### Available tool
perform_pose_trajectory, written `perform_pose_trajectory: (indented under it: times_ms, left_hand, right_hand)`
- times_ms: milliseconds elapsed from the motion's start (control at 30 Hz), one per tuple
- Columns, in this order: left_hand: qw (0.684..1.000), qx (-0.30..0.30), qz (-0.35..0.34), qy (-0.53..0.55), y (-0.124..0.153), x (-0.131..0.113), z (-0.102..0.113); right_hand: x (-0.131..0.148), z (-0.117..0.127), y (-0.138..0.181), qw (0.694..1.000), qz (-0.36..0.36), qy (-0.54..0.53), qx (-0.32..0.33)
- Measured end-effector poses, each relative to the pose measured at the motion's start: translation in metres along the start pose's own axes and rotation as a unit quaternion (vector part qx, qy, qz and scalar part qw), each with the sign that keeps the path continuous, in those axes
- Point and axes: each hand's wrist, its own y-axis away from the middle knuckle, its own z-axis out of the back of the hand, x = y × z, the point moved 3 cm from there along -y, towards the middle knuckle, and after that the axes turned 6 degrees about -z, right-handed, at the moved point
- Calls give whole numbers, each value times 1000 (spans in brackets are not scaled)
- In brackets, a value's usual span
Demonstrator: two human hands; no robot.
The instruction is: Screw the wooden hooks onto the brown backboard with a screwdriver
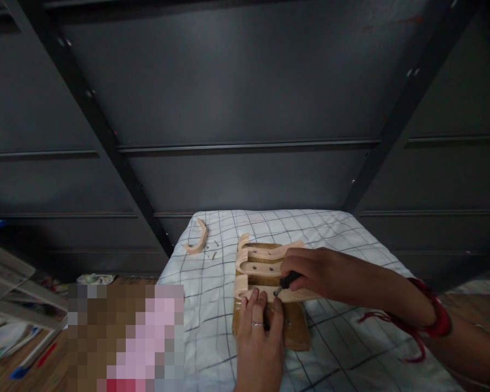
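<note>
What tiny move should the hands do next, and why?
Probably a small turn of the screwdriver with the right hand: it grips the black handle, and the metal tip seems to be at the nearest wooden piece. The left hand should perhaps press down meanwhile, since its fingers rest at that piece's edge.

On the cloth [322, 231], screws [213, 256] lie between the loose hook [203, 239] and the board [298, 329] bearing hooks [263, 268].
</note>
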Motion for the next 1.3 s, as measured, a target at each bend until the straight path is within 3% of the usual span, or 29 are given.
perform_pose_trajectory:
  times_ms: [133, 233, 333, 467, 567, 667, 767, 900, 1000, 1100, 1233, 1300]
  left_hand:
    - [1000, -2, -2, 0, 0, 0, 0]
    - [1000, -2, -1, -1, 1, 0, 0]
    - [1000, -4, -2, 2, 2, 0, -1]
    - [1000, -4, -2, 0, 2, 1, -1]
    - [1000, -8, -4, -7, 2, 1, -1]
    - [1000, -9, -3, -9, 2, 1, -1]
    - [1000, -2, 4, -5, 1, 0, -1]
    - [1000, -5, 0, -4, 1, 0, 0]
    - [1000, -1, -3, 1, 1, 0, 0]
    - [1000, -1, 1, -1, 0, 0, 0]
    - [1000, -6, 2, -6, 0, 0, 1]
    - [1000, -6, 1, -3, 0, 1, 0]
  right_hand:
    - [0, -4, -4, 996, 47, 35, -62]
    - [-2, -10, -7, 976, 52, 112, -181]
    - [-3, -16, -10, 943, -15, 169, -287]
    - [-1, -19, -12, 914, -110, 219, -322]
    - [1, -17, -10, 941, -102, 176, -271]
    - [3, -12, -6, 991, -24, 34, -128]
    - [7, -4, 0, 997, 35, -62, -7]
    - [5, 3, 0, 998, 26, -53, 13]
    - [3, 0, -4, 999, 31, -10, -16]
    - [3, -7, -9, 992, 35, 61, -102]
    - [6, -13, -14, 952, -18, 154, -263]
    - [7, -14, -15, 933, -55, 183, -305]
